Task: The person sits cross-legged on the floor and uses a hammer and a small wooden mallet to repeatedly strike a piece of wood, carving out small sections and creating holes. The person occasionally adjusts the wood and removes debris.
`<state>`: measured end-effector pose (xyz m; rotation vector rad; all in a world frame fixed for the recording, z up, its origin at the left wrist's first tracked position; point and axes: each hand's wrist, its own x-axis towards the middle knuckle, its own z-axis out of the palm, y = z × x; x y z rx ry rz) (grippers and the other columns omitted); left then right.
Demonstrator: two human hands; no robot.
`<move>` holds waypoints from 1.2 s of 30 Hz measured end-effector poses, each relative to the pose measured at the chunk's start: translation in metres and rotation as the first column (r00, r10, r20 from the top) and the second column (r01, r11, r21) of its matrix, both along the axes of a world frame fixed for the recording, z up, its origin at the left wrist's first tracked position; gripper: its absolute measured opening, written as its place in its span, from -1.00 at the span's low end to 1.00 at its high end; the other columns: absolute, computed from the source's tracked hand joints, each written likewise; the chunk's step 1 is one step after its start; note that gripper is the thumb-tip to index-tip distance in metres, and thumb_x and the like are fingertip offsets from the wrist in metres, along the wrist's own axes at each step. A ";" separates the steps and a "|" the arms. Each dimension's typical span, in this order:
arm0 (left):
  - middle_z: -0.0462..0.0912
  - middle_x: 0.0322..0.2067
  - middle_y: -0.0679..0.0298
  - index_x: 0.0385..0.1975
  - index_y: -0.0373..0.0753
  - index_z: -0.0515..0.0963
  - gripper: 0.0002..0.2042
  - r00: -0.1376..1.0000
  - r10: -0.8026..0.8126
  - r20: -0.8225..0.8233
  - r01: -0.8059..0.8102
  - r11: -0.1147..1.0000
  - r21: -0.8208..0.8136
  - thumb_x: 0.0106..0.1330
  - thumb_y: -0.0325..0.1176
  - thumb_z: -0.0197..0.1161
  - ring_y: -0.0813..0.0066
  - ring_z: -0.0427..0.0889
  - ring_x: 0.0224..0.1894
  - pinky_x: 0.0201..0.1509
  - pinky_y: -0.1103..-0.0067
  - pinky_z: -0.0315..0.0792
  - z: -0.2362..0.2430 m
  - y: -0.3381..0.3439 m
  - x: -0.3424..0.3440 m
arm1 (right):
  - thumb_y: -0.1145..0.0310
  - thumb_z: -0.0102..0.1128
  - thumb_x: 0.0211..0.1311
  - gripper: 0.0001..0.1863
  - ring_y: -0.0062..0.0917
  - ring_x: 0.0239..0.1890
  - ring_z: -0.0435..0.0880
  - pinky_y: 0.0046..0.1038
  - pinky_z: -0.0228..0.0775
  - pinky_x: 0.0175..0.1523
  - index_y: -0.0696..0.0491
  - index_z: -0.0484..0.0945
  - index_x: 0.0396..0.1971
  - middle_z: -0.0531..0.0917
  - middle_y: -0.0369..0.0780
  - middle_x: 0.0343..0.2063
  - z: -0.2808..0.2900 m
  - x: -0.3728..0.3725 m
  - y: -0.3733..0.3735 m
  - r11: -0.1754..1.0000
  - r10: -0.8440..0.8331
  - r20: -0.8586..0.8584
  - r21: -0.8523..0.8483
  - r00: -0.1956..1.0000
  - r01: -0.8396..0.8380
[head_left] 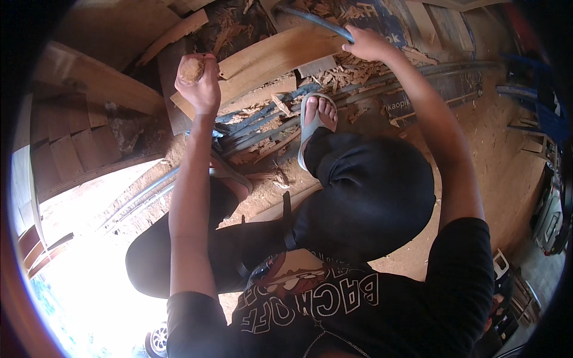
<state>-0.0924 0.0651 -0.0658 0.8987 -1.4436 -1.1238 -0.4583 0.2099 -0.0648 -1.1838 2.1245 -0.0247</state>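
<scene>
- Far left: brown boards [74,146] lined up side by side, past plank's left end; dirt ground glares white below them.
- Lower left: spoked wheel [159,339], partly cut off by the person's sleeve.
- Left hand [200,83]: fist closed round a wooden handle [191,70], seen end-on, rounded brown butt facing up. Rest of the tool hidden under the fist; can't tell if it touches wood.
- Plank [280,56]: long, light brown, runs slantwise between the two hands; left end near left fist, right end near right hand.
- Pipes [262,131]: several, long, roughly alongside plank's near edge, splinters strewn over and between them.
- Sandalled foot [320,113]: just off plank's near edge, toes pointing toward it; second foot lower left, mostly shaded.
- Blue-grey bar [316,21]: slants up and left from right hand, past plank's far edge; far end not clear.
- Wood chips [352,76]: heaped off near edge, by plank's right end; more shavings past far edge.
- Right hand [367,45]: fingers wrapped round bar's near end, just beyond plank's right end.
- Far right: blue chairs [540,89], blurry.
</scene>
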 end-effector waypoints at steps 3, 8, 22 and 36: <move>0.60 -0.57 0.39 -0.40 -0.32 0.58 -0.91 0.999 -0.037 -0.037 0.038 0.999 0.016 0.32 -0.57 0.37 0.72 0.54 -0.51 -0.43 0.67 0.43 -0.004 -0.003 -0.001 | 0.26 0.22 0.48 -0.63 -0.59 -0.34 0.61 -0.42 0.61 -0.28 0.00 0.36 0.15 0.66 -0.21 -0.24 0.012 -0.004 0.002 0.948 -0.315 0.630 0.174 0.710 0.266; 0.60 -0.53 0.44 -0.40 -0.29 0.59 -0.91 0.992 -0.118 0.039 0.116 0.991 0.066 0.29 -0.55 0.39 0.75 0.53 -0.48 -0.37 0.65 0.43 -0.008 -0.012 0.001 | 0.28 0.31 0.43 -0.74 -0.86 -0.63 0.35 -0.72 0.16 -0.63 0.00 0.39 -0.10 0.63 -0.31 -0.28 0.001 0.015 0.008 0.852 -0.377 0.919 0.296 0.113 0.432; 0.57 -0.53 0.38 -0.45 -0.29 0.53 -0.84 0.983 -0.159 0.088 0.143 0.977 0.159 0.30 -0.49 0.40 0.71 0.49 -0.42 -0.29 0.59 0.45 0.001 -0.018 0.004 | 0.33 0.28 0.44 -0.60 -0.66 -0.65 0.53 -0.45 0.47 -0.47 0.05 0.51 0.22 0.48 -0.39 -0.62 0.036 0.096 0.016 0.578 -0.315 -0.159 -0.814 0.936 0.056; 0.61 -0.50 0.25 -0.39 -0.32 0.52 -0.86 0.991 -0.101 0.092 0.100 0.995 0.019 0.28 -0.45 0.36 0.59 0.50 -0.40 -0.25 0.47 0.48 0.018 -0.019 0.005 | 0.32 0.34 0.50 -0.76 -0.79 -0.47 0.44 -0.56 0.30 -0.37 0.17 0.58 -0.05 0.51 -0.43 -0.51 0.102 0.105 0.067 0.852 -0.119 0.482 -0.399 0.868 0.339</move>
